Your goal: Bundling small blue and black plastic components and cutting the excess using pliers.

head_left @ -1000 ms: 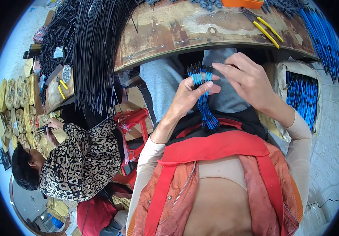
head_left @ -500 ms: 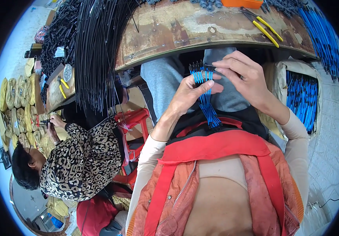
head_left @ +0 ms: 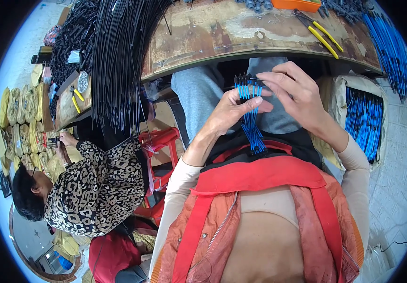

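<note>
A bundle of short blue cables with black ends (head_left: 254,134) is gripped in my left hand (head_left: 231,112), whose thumb lies across the front while the fingers wrap behind. The black tips stand up above that hand, and the lower ends rest against my lap. Beside the tips, my right hand (head_left: 298,94) is closed in a pinch, thumb against forefinger. A thin wire-like piece (head_left: 255,79) runs from that pinch toward the black ends; its exact kind is too small to tell.
Ahead is a worn wooden table (head_left: 203,40) with yellow-handled pliers (head_left: 323,37), an orange tray (head_left: 297,4) and long black cables (head_left: 118,61). At right, blue cables fill a sack (head_left: 365,122). A co-worker (head_left: 95,188) sits at left beside a red stool (head_left: 161,155).
Both hands and the bundle have shifted slightly right in the picture, as has the table. My grip and pinch look the same. The co-worker's hands have moved a little upward.
</note>
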Available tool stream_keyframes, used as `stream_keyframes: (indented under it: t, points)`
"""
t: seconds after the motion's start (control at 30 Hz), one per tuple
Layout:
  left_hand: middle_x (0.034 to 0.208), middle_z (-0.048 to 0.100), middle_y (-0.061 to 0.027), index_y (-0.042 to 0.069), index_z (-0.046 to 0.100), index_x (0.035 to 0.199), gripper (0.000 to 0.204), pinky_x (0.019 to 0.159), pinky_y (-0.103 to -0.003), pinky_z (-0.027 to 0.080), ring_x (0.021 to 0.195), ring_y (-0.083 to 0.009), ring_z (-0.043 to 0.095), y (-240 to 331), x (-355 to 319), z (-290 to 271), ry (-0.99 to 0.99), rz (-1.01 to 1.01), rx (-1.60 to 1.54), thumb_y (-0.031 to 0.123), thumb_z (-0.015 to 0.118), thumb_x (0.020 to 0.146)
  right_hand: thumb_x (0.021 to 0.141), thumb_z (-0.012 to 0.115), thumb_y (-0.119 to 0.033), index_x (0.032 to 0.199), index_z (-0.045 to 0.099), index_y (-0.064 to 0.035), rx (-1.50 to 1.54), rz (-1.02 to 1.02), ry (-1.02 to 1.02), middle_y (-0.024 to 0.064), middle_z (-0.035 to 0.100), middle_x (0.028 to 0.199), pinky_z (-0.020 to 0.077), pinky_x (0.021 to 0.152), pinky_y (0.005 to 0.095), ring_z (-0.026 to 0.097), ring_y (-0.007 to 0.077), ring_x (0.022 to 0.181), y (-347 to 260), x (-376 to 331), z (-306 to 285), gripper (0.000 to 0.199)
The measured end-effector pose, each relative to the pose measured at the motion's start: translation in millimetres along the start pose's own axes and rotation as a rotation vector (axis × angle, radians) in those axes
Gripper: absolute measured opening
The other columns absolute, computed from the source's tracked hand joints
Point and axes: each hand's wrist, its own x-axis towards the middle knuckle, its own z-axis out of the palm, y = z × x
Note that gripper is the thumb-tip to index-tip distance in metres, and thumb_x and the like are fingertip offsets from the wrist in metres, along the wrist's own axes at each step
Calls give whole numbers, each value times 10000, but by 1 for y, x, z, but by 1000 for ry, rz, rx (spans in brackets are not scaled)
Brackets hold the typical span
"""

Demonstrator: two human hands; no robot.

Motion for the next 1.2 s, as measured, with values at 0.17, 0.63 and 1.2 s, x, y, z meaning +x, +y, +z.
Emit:
stream_keyframes:
  t: [0.17, 0.63, 1.2]
  points:
    - [1007, 697, -144, 10, 593, 1213, 286, 873, -362, 538, 969, -246, 680, 0, 0, 2, -11, 0, 20, 138, 586, 958, 773, 672, 47, 1075, 685, -45, -54, -106, -31, 115, 591, 922, 488, 632, 326, 601, 248, 759, 5, 0, -5, 316]
    - [1067, 672, -101, -1, 612, 1184, 256, 884, -351, 546, 971, -221, 678, 0, 0, 1, -18, 11, -26, 115, 590, 957, 690, 643, 98, 1142, 644, -8, -58, -156, -85, 130, 570, 970, 482, 678, 353, 565, 281, 804, -2, 2, -3, 464]
    - [995, 694, -129, 1, 620, 1176, 251, 872, -347, 543, 958, -208, 679, 0, 0, 0, -35, 39, 30, 125, 587, 960, 748, 535, 189, 1187, 622, -37, 123, 42, -164, 134, 515, 1071, 537, 710, 313, 572, 264, 921, -10, 3, 2, 502]
